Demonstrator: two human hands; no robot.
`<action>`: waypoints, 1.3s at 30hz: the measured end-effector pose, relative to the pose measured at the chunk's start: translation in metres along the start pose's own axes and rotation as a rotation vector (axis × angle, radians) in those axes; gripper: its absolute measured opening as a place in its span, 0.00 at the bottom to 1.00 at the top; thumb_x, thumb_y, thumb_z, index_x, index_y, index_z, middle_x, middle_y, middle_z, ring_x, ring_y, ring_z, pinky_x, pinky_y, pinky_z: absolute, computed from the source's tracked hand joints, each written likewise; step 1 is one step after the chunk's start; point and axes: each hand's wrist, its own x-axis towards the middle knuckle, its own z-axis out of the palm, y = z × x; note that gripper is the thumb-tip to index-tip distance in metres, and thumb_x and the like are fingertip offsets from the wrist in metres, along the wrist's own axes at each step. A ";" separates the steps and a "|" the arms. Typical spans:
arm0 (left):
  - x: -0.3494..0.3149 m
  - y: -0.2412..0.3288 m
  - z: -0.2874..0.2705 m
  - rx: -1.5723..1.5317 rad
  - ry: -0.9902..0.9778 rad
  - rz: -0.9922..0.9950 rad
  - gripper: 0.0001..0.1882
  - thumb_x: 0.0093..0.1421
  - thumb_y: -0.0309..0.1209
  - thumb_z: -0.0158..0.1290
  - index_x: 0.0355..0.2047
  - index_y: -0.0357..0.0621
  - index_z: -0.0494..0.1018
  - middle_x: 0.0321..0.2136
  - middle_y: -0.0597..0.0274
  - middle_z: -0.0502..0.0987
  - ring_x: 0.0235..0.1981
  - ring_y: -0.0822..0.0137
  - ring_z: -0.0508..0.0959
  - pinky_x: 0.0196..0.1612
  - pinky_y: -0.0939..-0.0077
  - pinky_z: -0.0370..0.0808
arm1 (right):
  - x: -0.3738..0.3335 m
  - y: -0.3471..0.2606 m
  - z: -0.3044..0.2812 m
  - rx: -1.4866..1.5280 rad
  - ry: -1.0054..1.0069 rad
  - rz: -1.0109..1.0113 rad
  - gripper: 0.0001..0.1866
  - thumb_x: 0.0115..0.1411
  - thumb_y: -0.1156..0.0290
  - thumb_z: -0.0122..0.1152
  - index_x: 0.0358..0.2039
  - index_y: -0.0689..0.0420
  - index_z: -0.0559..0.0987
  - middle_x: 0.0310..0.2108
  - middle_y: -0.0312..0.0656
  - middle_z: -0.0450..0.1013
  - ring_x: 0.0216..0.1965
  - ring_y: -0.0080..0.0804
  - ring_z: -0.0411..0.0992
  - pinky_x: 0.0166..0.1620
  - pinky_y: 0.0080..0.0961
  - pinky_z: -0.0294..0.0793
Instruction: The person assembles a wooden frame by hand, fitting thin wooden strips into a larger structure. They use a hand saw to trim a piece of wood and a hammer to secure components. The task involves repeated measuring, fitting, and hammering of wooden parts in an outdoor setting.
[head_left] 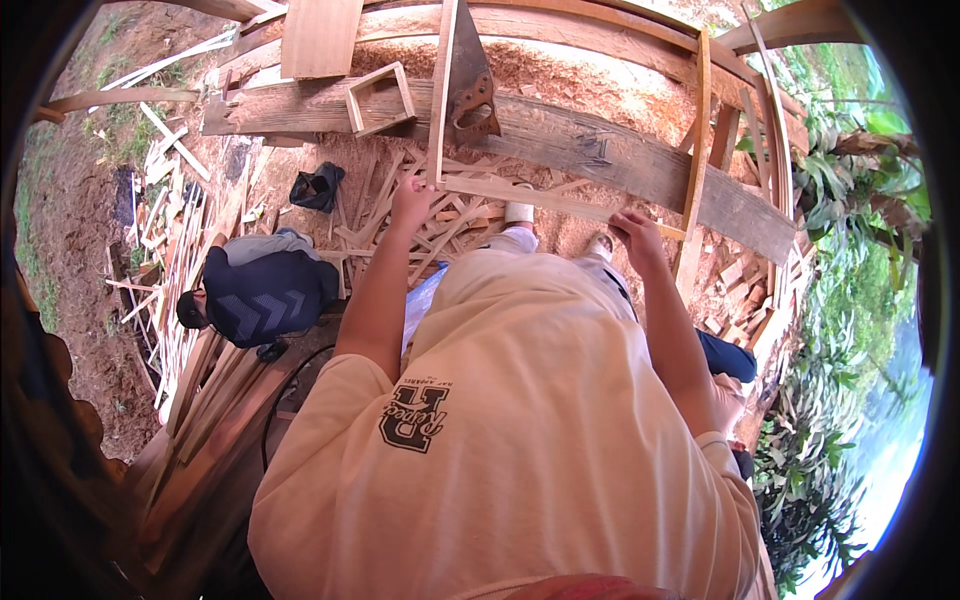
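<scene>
A light wooden frame (540, 194) of thin slats spans the space in front of me, its near strip running between my hands. My left hand (412, 204) is closed on the corner where this strip meets the left slat (440, 120). Toward the other end, my right hand (636, 236) pinches the strip close to the long right slat (696, 160). Beyond them a weathered plank (620, 153) lies across. A handsaw (474, 105) with a brown wooden handle rests on it, just right of the left slat, which partly hides the blade.
A small wooden box frame (382, 98) and a flat board (320, 38) sit at the far left of the plank. Offcuts (440, 225) and sawdust cover the ground. A person in a dark shirt (268, 290) is at left, near a black bag (317, 187) and stacked lumber (215, 425).
</scene>
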 end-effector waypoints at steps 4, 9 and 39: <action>0.015 -0.034 0.019 -0.175 -0.131 -0.049 0.20 0.64 0.31 0.57 0.53 0.33 0.75 0.42 0.51 0.83 0.43 0.61 0.83 0.48 0.65 0.78 | 0.012 0.012 0.001 0.009 0.016 0.011 0.13 0.66 0.73 0.65 0.46 0.69 0.81 0.41 0.46 0.79 0.46 0.31 0.78 0.51 0.23 0.78; 0.024 -0.036 0.044 -0.272 -0.074 -0.140 0.15 0.64 0.25 0.52 0.50 0.32 0.75 0.42 0.48 0.83 0.41 0.58 0.84 0.46 0.63 0.79 | 0.028 0.019 0.000 -0.053 0.082 -0.023 0.13 0.65 0.72 0.66 0.45 0.68 0.81 0.39 0.44 0.80 0.41 0.29 0.79 0.47 0.21 0.78; 0.002 -0.035 0.042 0.049 0.236 0.059 0.18 0.60 0.29 0.61 0.51 0.41 0.80 0.35 0.51 0.83 0.39 0.56 0.83 0.48 0.61 0.79 | 0.006 0.021 0.071 -1.010 0.497 -0.382 0.11 0.59 0.67 0.68 0.33 0.63 0.87 0.52 0.52 0.78 0.54 0.52 0.75 0.58 0.42 0.72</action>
